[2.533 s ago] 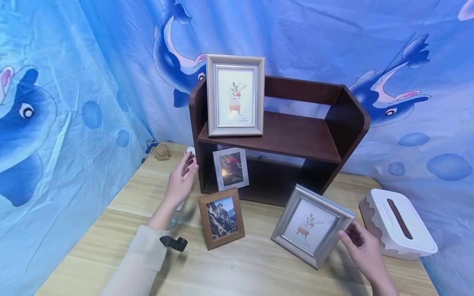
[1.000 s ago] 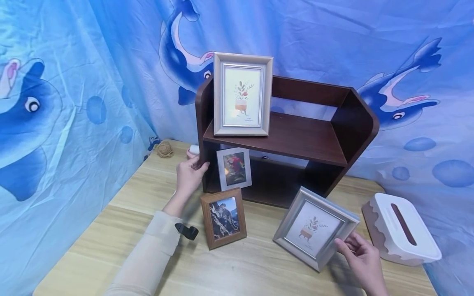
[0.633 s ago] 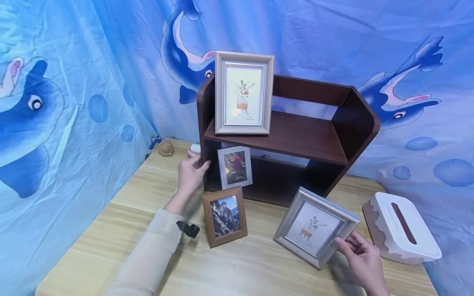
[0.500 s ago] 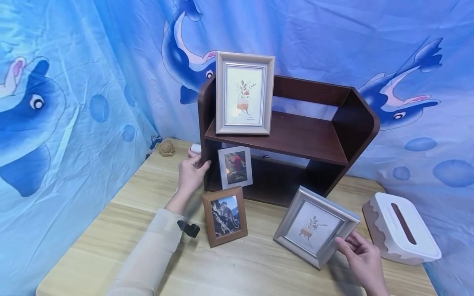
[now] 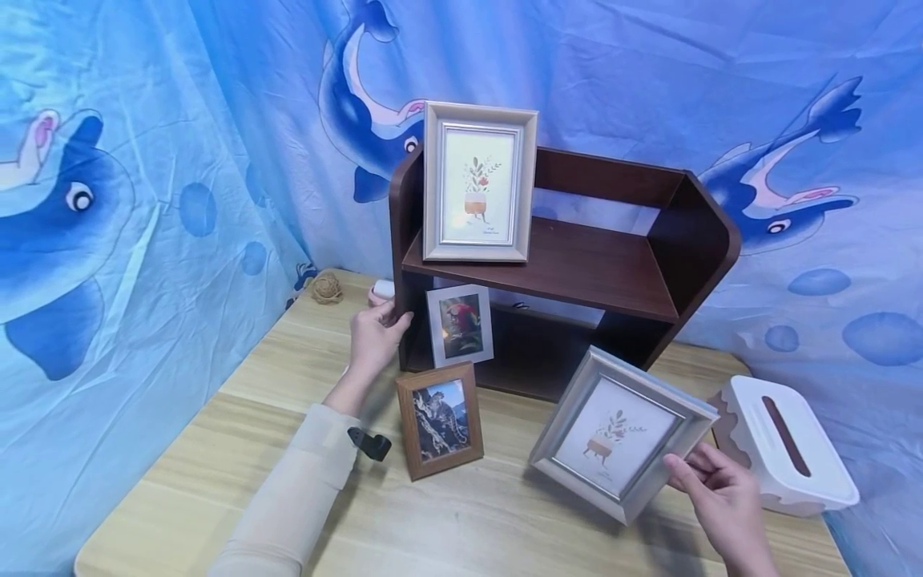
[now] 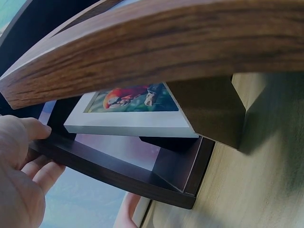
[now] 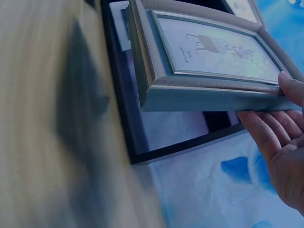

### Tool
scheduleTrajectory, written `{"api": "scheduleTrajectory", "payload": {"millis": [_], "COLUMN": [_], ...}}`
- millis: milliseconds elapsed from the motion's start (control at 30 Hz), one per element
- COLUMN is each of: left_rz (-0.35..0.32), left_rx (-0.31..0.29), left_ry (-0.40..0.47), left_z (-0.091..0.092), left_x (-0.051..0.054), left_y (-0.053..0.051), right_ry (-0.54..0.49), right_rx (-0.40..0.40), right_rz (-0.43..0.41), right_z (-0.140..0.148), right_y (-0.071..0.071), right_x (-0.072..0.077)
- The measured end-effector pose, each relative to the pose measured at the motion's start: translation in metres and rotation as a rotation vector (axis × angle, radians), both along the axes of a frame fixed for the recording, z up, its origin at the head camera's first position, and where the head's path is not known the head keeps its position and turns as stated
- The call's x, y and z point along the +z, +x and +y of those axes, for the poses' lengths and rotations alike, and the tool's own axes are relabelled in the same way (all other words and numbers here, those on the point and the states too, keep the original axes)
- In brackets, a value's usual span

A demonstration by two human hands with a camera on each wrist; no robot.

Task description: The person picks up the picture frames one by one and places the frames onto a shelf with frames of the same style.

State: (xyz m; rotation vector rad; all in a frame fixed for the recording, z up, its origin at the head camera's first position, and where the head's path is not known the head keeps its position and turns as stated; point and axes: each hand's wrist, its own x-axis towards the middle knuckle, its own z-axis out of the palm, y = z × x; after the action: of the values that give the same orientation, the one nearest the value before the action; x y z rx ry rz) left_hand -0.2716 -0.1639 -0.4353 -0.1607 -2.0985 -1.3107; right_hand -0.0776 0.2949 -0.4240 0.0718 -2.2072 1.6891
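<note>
My left hand (image 5: 375, 340) grips the left side panel of a dark brown two-tier shelf (image 5: 598, 256); in the left wrist view its thumb and fingers lie on either side of the panel's edge. Between the thumb and fingers of my right hand (image 5: 727, 501) is a silver picture frame (image 5: 570, 401), pinched by its right side. That frame tilts and hangs above the table in the right wrist view. A beige picture frame (image 5: 479, 252) stands on the upper tier. A white parrot picture frame (image 5: 486, 320) stands lower, behind a brown wooden picture frame (image 5: 407, 425) on the table.
A white-topped tissue box (image 5: 815, 449) stands to the right, close behind my right hand. A twine ball (image 5: 327, 288) lies at the back left, and a small pink-and-white object (image 5: 382, 290) is beside the shelf. A dolphin-print curtain (image 5: 245, 120) surrounds the wooden table (image 5: 216, 449).
My left hand has reached the shelf's side panel and taken hold of it. The right hand has just raised the silver picture frame and shifted it slightly right.
</note>
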Motion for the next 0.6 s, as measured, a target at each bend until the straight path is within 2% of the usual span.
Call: {"api": "scheduleTrajectory", "payload": {"millis": [100,267,400,600], "left_rz": [0.009,-0.001,-0.008,-0.016], "left_rx": [0.001,0.006,0.009,0.010], "left_ry": [-0.010,-0.019,-0.015,-0.009], "left_z": [0.001,0.001,0.002,0.002], "left_x": [0.001,0.002,0.002,0.004], "left_y": [0.000,0.000,0.001,0.002], "right_ry": [-0.037,-0.126,-0.219,-0.288], "right_rx": [0.021,0.064,0.172,0.341], "right_rz": [0.020,0.102,0.177,0.282], "right_z": [0.000,-0.002,-0.001,0.002], "right_y": [0.002,0.005,0.005,0.000], "right_x": [0.011,0.033,0.054,0.083]}}
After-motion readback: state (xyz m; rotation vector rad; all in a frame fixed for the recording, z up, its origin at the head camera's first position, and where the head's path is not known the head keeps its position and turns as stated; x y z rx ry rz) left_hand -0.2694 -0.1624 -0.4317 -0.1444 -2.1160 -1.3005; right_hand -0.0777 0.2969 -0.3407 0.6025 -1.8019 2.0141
